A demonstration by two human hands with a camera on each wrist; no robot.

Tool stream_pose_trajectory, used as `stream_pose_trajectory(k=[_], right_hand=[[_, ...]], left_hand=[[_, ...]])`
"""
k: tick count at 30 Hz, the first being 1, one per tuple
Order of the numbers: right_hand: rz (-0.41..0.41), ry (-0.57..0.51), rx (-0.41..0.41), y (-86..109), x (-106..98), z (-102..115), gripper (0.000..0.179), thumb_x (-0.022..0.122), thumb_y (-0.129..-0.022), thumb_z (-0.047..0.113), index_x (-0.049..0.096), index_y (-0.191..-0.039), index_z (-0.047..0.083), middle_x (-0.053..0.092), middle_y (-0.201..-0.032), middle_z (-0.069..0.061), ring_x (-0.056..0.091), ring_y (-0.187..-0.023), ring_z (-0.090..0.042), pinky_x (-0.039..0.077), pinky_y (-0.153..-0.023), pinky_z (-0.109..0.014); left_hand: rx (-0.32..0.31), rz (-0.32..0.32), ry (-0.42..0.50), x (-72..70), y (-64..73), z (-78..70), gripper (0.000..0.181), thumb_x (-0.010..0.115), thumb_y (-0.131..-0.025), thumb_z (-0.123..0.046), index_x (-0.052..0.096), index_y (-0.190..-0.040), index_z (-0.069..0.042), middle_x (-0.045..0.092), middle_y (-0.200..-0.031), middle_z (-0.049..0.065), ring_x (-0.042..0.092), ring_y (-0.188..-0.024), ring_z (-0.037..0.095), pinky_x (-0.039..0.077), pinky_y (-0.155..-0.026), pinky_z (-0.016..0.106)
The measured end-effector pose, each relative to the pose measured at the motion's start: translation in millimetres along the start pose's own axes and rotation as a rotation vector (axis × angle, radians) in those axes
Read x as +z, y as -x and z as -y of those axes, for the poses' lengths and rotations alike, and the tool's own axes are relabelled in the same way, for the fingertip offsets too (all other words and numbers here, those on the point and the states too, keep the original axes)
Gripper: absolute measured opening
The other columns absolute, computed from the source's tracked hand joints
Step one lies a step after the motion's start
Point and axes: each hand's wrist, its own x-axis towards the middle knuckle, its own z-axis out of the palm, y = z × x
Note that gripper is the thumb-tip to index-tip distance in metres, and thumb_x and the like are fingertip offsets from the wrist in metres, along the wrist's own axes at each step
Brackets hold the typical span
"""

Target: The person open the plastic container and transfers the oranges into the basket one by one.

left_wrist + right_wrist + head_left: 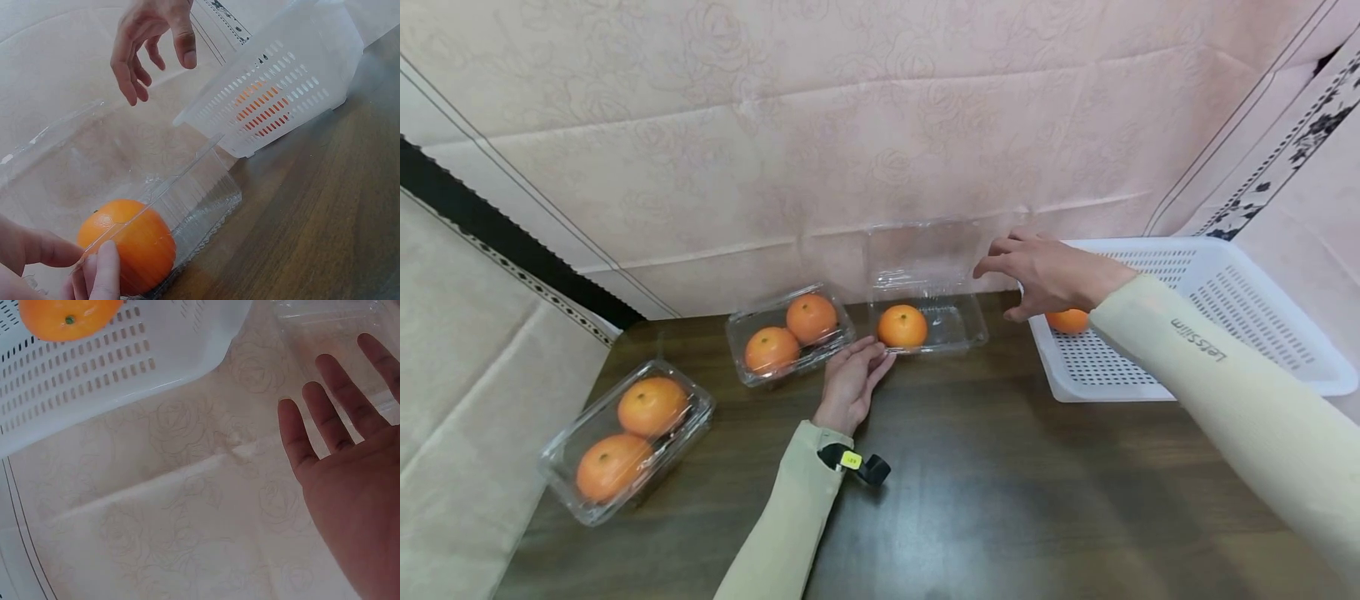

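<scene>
My left hand (850, 385) pinches the front rim of a clear plastic clamshell box (951, 325) between thumb and fingers. The lid (921, 250) of this box stands raised at the back, against the cloth. One orange (902, 326) sits in its left half, close to my left fingertips (107, 265). Between the box and a white slotted basket (1292, 367), my right hand (1048, 271) hangs in the air with nothing in it, its fingers spread in the right wrist view. Inside the basket lies an orange (70, 317), partly hidden by my right arm in the head view.
Left of the lidded-up box is a closed clamshell box (752, 329) holding two oranges. Another closed box (567, 462) with two oranges lies farther left, near the edge of the dark wooden table (985, 483). Pale patterned cloth (850, 125) hangs behind everything.
</scene>
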Motion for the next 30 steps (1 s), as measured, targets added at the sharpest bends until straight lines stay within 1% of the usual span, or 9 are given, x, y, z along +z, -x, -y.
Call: stream_pose_trajectory(k=[3,6,12,18,22,27,30], right_hand=[[0.000,0.004,-0.016,-3.9,1,2,0.064,0.089,-0.077,0.027,0.063,-0.134,0.020,0.058,-0.138,-0.011,0.043,-0.131,-0.035,0.042,-0.115,-0.059],[0.000,-0.003,-0.032,-7.9,3,4,0.064,0.089,-0.077,0.026,0.062,-0.135,0.021,0.058,-0.137,-0.010,0.044,-0.130,-0.034,0.043,-0.113,-0.058],[-0.026,-0.003,-0.068,-15.8,5,9,0.065,0.089,-0.076,0.026,0.063,-0.134,0.021,0.060,-0.133,-0.010,0.046,-0.126,-0.033,0.047,-0.109,-0.056],[-0.047,0.003,-0.092,-24.3,9,13,0.065,0.089,-0.074,0.029,0.063,-0.133,0.020,0.062,-0.130,-0.010,0.048,-0.124,-0.034,0.045,-0.109,-0.055],[-0.053,-0.007,-0.097,-29.5,11,17,0.065,0.090,-0.074,0.030,0.064,-0.132,0.020,0.062,-0.131,-0.010,0.047,-0.127,-0.034,0.043,-0.112,-0.054],[-0.052,-0.013,-0.109,-35.7,13,21,0.064,0.090,-0.074,0.029,0.065,-0.132,0.020,0.062,-0.130,-0.010,0.047,-0.129,-0.034,0.043,-0.114,-0.051],[-0.039,-0.007,-0.107,-38.7,13,23,0.065,0.090,-0.075,0.029,0.064,-0.133,0.022,0.061,-0.132,-0.009,0.047,-0.129,-0.033,0.046,-0.113,-0.051]], left_hand=[[-0.002,-0.012,-0.001,-0.1,0.4,-0.2,0.028,0.061,-0.098,0.001,0.058,-0.126,0.001,0.059,-0.111,0.011,0.065,-0.094,0.015,0.061,-0.099,0.032],[-0.003,-0.017,-0.003,-0.1,1.4,-1.0,0.029,0.062,-0.097,0.001,0.059,-0.126,0.000,0.060,-0.112,0.011,0.066,-0.095,0.015,0.062,-0.097,0.032],[0.000,-0.020,-0.007,1.0,5.1,-2.0,0.032,0.063,-0.097,0.002,0.058,-0.129,0.001,0.059,-0.120,0.015,0.065,-0.103,0.020,0.062,-0.098,0.032],[0.014,-0.064,-0.028,3.4,10.1,-3.0,0.032,0.066,-0.096,0.001,0.062,-0.128,0.002,0.060,-0.124,0.017,0.067,-0.110,0.024,0.062,-0.098,0.034],[0.008,-0.081,-0.022,3.0,10.4,-3.5,0.031,0.067,-0.095,0.000,0.064,-0.127,0.000,0.061,-0.124,0.017,0.068,-0.110,0.024,0.062,-0.096,0.033],[0.002,-0.079,-0.008,2.7,10.5,-3.4,0.032,0.067,-0.095,0.000,0.064,-0.127,-0.001,0.062,-0.124,0.016,0.068,-0.111,0.023,0.063,-0.093,0.031],[0.005,-0.068,0.006,2.3,10.0,-2.9,0.032,0.066,-0.096,0.000,0.063,-0.128,0.000,0.061,-0.125,0.017,0.068,-0.110,0.023,0.063,-0.094,0.031]])
